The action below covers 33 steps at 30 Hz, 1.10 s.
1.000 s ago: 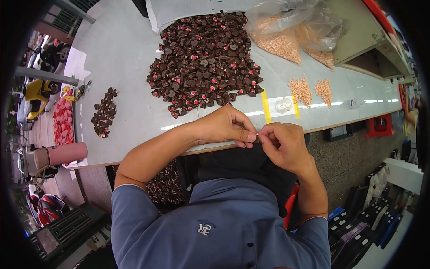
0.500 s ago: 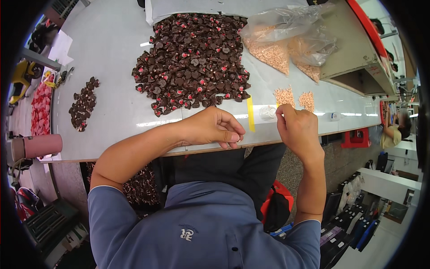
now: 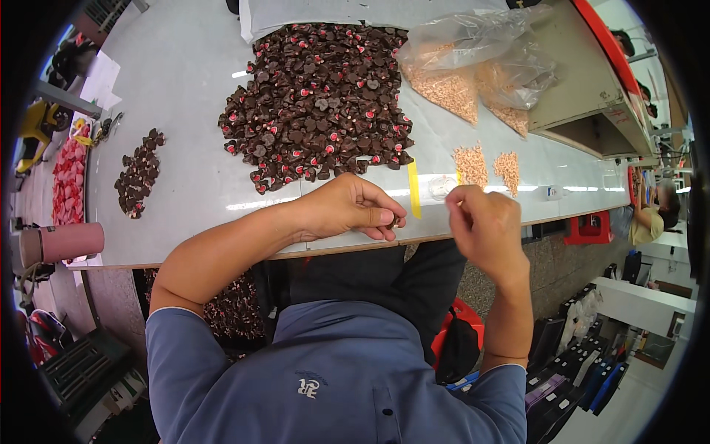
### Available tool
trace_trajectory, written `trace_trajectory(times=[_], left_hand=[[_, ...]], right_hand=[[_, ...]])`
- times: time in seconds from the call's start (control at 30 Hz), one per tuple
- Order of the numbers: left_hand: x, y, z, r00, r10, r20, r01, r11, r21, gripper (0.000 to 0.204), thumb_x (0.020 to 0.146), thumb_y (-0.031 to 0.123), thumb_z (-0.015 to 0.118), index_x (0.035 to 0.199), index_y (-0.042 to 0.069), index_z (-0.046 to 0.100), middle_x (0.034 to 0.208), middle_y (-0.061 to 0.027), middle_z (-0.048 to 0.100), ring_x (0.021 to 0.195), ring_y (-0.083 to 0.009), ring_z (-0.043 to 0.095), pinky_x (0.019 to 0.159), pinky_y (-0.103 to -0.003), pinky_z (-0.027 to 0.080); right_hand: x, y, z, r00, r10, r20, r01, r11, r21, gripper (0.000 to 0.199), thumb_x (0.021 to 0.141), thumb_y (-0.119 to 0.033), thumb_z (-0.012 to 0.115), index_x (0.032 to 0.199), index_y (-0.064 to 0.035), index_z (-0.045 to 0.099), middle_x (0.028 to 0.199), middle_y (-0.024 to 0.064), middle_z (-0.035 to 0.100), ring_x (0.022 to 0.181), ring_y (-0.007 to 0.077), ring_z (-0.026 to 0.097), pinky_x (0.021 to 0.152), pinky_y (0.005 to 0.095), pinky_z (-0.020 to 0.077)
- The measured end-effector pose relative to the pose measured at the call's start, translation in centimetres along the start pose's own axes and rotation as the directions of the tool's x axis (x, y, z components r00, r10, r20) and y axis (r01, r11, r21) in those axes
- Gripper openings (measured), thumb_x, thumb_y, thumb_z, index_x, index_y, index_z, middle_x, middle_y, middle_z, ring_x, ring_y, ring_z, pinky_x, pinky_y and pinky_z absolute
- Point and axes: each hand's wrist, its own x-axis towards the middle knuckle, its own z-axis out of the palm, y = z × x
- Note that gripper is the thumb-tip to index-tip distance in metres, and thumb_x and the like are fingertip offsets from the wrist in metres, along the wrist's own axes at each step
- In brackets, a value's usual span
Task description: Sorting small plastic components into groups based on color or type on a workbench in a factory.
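Observation:
My left hand (image 3: 344,209) is closed near the table's front edge, thumb and fingers pinching a small dark brown piece (image 3: 396,221) that shows partly at the fingertips. My right hand (image 3: 484,229) hovers a short way to the right, its fingers pinched together; whatever is in them is hidden. Just beyond it lie a small heap of beige bits (image 3: 471,164) and a smaller beige heap (image 3: 507,170). A small clear round dish (image 3: 441,186) stands beside the right fingers. Beyond my left hand spreads a large pile of dark brown moulded pieces (image 3: 318,103), several with red spots.
A smaller group of brown pieces (image 3: 138,174) lies to the left. Clear plastic bags of beige bits (image 3: 447,85) rest at the back right beside a beige metal box (image 3: 592,89). Yellow tape (image 3: 414,192) marks the table (image 3: 200,148). A pink cylinder (image 3: 72,242) sits at the left edge.
My right hand has moved slightly left and down, away from the beige heaps toward my left hand. The brown piece in my left fingers now shows more.

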Motion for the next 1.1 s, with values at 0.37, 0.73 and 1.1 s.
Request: trace_trajectory(times=[0.37, 0.73, 1.1], left_hand=[[0.1, 0.1, 0.1, 0.999, -0.034, -0.031, 0.033, 0.999, -0.019, 0.028, 0.095, 0.015, 0.064, 0.118, -0.001, 0.065, 0.106, -0.0124, 0.07, 0.092, -0.0177, 0.07, 0.078, -0.027, 0.057], [0.0, 0.1, 0.2, 0.999, -0.034, -0.034, 0.034, 0.999, -0.009, 0.028, 0.094, 0.016, 0.066, 0.115, -0.002, 0.066, 0.105, -0.0121, 0.071, 0.09, -0.0168, 0.07, 0.078, -0.026, 0.057], [0.0, 0.1, 0.0, 1.0, -0.014, -0.014, 0.014, 1.0, 0.02, 0.023, 0.094, 0.012, 0.065, 0.111, -0.003, 0.068, 0.098, -0.0123, 0.072, 0.088, -0.0174, 0.071, 0.077, -0.027, 0.058]], right_hand=[[-0.8, -2.5, 3.6, 0.997, 0.008, -0.072, 0.017, 0.94, 0.34, 0.014, 0.078, 0.001, 0.071, 0.086, -0.0042, 0.061, 0.061, 0.0048, 0.061, 0.049, 0.0185, 0.059, 0.046, 0.0293, 0.0441], [-0.7, -2.7, 4.0, 0.996, -0.058, -0.075, 0.076, 0.957, 0.279, 0.016, 0.077, -0.001, 0.071, 0.089, -0.0058, 0.062, 0.062, 0.0043, 0.061, 0.049, 0.0218, 0.057, 0.048, 0.0334, 0.0433], [-0.5, -2.5, 4.1, 0.941, 0.242, 0.235, -0.337, 0.695, 0.635, 0.021, 0.085, 0.0, 0.07, 0.097, -0.0014, 0.053, 0.059, 0.0042, 0.054, 0.054, 0.0091, 0.049, 0.05, 0.0256, 0.0386]])
